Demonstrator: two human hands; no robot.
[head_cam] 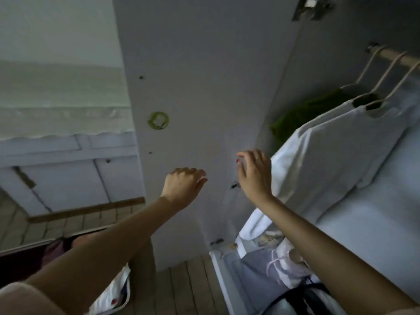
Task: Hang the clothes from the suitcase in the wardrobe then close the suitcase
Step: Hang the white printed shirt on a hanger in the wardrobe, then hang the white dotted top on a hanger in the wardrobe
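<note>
Both hands hang loose and hold nothing, left hand (184,185), right hand (254,173); right of them three garments (336,142) hang on the rail (400,59); below left, the suitcase (27,260) lies open, not yet closed.

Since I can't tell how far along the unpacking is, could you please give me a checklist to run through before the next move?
1. Both hands free: ok; left hand and right hand hold nothing.
2. Clothes on the rail: ok; white shirts and a green garment hang there.
3. Wardrobe door open: ok.
4. Room left on the rail: cannot tell.
5. Suitcase emptied: cannot tell; only its edge shows.
6. Suitcase closed: not ok; it appears open.
</note>
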